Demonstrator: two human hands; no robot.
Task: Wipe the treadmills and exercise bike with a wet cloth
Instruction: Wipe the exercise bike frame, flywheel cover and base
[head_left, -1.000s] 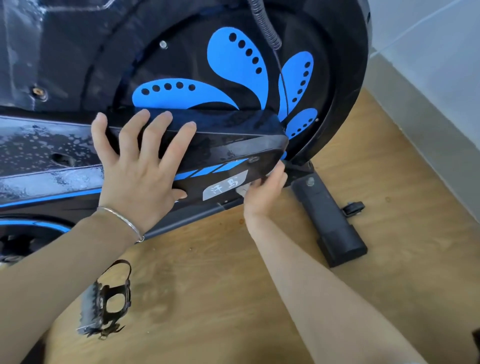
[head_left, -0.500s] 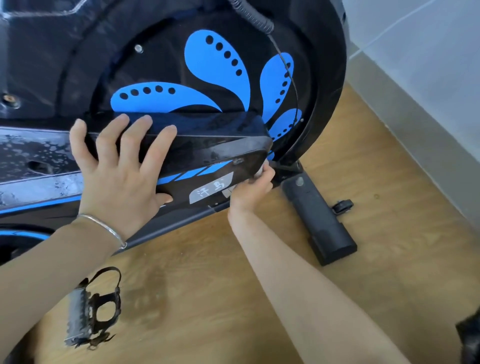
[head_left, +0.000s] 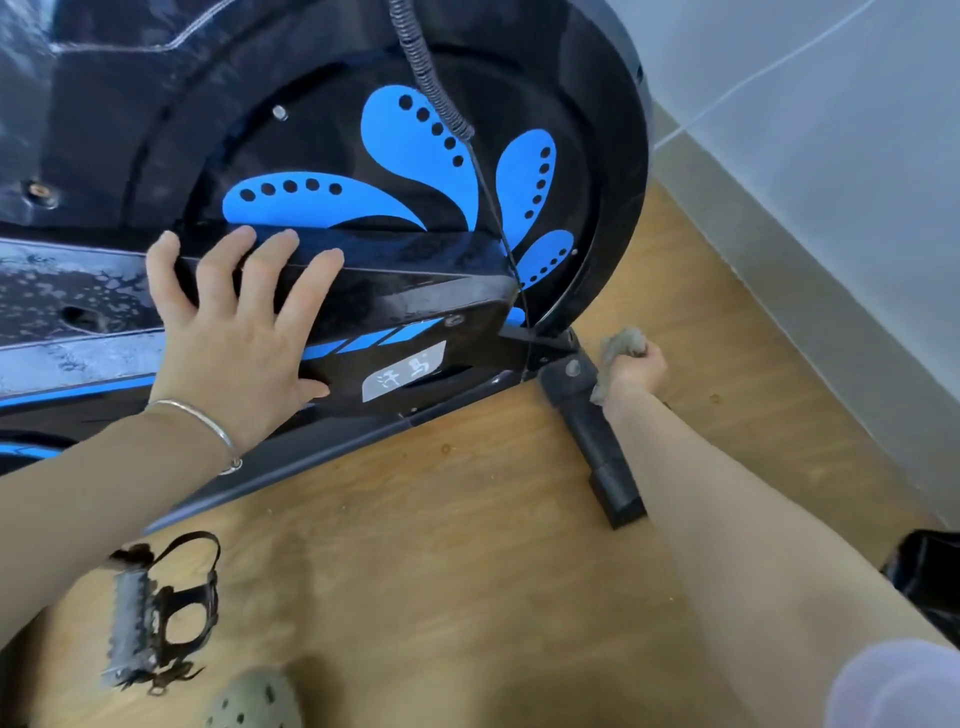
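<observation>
Change since half a second ago: right hand (head_left: 635, 366) has left the front end of the bike's lower cover and gone right, past the front stabiliser bar (head_left: 592, 431); left hand (head_left: 236, 332) has kept its place on the cover.

Left to right:

Pedal (head_left: 150, 618), grey tread with black strap, hanging low at the lower left over the wooden floor (head_left: 441, 571).

Shoe toe, grey-green with holes (head_left: 257, 699), at the bottom edge just right of the pedal.

Exercise bike (head_left: 171, 119), black housing, its left part wet with beaded water.

Left hand, open and flat, fingers spread over the upper edge of the lower cover (head_left: 395, 291), thumb on its side face; thin silver bracelet (head_left: 208, 423) at the wrist.

White label (head_left: 402, 370) on the cover's side, blue stripes above it.

Flywheel disc with blue petal pattern (head_left: 415, 150) behind the cover; coiled black cable (head_left: 431, 78) hanging down across it.

Front stabiliser bar, black, lying on the floor under the disc's rim.

Cloth (head_left: 621, 343), grey, bunched, clenched in the right hand's fist just right of the bar's upper end; whether cloth touches bar cannot be told.

Pale wall with grey skirting (head_left: 810, 260) at the far right; dark object (head_left: 930, 577) at the right edge, kind unclear
</observation>
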